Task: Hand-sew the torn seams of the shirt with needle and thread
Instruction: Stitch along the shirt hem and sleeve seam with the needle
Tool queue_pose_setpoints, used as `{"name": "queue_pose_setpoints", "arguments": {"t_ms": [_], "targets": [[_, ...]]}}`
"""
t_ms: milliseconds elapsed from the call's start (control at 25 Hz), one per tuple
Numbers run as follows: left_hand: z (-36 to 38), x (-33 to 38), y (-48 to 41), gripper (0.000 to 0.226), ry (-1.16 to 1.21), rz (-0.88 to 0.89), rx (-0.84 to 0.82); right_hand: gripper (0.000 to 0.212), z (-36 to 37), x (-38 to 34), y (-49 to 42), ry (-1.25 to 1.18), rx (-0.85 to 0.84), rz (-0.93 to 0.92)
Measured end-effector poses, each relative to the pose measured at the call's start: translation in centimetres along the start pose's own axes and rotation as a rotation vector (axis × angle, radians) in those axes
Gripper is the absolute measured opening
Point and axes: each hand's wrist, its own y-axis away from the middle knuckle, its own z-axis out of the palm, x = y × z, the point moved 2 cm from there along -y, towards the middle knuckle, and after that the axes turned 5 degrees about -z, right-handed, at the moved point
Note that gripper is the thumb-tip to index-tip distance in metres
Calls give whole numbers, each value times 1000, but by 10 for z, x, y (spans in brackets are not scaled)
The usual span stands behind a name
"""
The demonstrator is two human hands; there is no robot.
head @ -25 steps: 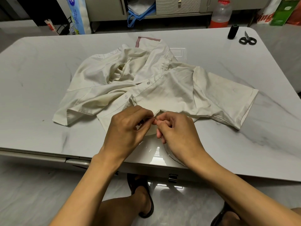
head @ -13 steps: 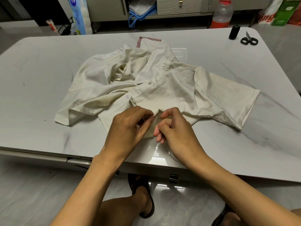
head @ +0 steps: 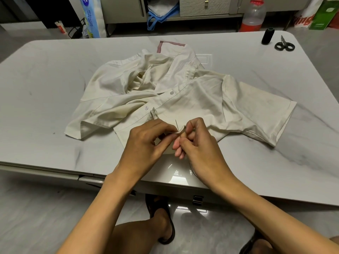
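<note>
Left hand (head: 146,143) grip pinches shirt (head: 183,99) hem into a stiff fold; right hand (head: 200,143) grip pinches needle (head: 176,123) low, tip poking up through it.

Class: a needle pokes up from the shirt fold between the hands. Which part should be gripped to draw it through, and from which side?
Probably pinch the needle on its bare shaft above the fold of the shirt, coming from above on the far side. It stands nearly upright, point free; its lower end is hidden between the left hand and right hand.
</note>
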Motion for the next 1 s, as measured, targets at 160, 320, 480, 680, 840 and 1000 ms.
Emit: {"name": "queue_pose_setpoints", "arguments": {"t_ms": [160,320,480,680,840,1000], "targets": [[-1,-1,-1,5,43,15,-43,28,-1,2,-1,31,24,13],[-3,-3,-1,5,25,36,-42,20,-3,1,-2,-2,8,9],[-6,-5,0,5,5,17,30,6,-20,-1,-6,422,113,-188],[-4,-3,1,7,2,53,58,19,-30,1,-26,417,51,-115],[-4,-3,1,8,-21,80,60,15,-33,0,-28,140,-84,159],[-3,-2,0,7,-22,100,49,9,-40,-5,-29,27,-112,234]]}}
